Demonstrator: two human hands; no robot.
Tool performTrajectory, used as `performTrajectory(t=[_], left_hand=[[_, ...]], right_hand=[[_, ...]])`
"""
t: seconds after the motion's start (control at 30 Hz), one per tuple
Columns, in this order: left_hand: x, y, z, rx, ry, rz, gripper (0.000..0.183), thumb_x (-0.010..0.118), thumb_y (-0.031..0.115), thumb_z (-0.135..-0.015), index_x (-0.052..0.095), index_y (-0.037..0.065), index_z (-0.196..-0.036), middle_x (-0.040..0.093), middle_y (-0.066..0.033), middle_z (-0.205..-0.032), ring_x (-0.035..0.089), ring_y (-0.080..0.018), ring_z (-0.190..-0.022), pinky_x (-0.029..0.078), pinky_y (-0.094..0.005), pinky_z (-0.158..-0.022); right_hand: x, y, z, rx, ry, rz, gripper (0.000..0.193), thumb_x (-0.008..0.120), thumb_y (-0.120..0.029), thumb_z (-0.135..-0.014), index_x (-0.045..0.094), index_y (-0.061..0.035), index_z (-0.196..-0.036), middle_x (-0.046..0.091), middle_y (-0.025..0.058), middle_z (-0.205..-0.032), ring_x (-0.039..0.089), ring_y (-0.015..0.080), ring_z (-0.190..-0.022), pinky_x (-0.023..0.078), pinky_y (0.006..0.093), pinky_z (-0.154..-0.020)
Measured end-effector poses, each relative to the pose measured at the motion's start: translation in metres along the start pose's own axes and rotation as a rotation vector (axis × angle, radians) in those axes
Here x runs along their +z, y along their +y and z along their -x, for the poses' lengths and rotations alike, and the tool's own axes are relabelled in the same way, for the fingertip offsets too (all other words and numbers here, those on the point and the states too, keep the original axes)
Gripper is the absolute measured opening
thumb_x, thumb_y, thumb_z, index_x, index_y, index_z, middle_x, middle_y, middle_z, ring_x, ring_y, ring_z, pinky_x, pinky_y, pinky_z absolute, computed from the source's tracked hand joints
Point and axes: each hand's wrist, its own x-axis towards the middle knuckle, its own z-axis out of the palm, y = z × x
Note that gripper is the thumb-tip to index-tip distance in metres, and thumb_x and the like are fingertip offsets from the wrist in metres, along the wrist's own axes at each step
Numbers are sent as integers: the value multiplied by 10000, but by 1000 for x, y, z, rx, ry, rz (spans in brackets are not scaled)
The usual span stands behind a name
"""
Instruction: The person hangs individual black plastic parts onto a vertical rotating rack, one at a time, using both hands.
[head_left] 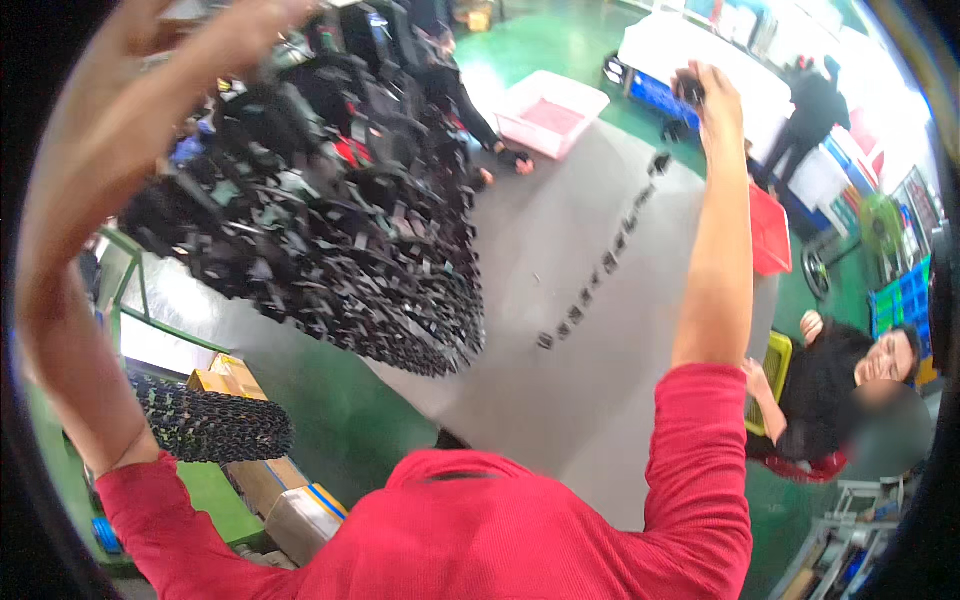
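Observation:
Both my arms, in red sleeves, are raised. My left hand is at the upper left, partly cut off by the picture's edge and blurred. Its visible fingers are stretched apart, beside a big dense mass of small black pieces with pale and a few red bits among them. At the upper right my right hand is closed on a small dark piece, whose kind I cannot make out. Below and between my arms, a slanting row of small black pieces lies on the grey table.
A pink tray stands at the table's far edge, where another person's hand shows. A red tray is at the right edge. A person in black sits at the right by a yellow crate. Cartons stand lower left.

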Motion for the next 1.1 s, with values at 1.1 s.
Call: performTrajectory(t=[1.1], left_hand=[[-12, 15, 15, 72, 79, 277, 423, 639, 104, -706, 580, 69, -1123, 576, -158, -1116, 546, -328, -1045, 426, -373, -888]], right_hand=[[165, -188, 184, -292, -440, -40, 149, 554, -87, -837, 607, 36, -903, 627, 63, -775, 549, 84, -698, 433, 218, -647]])
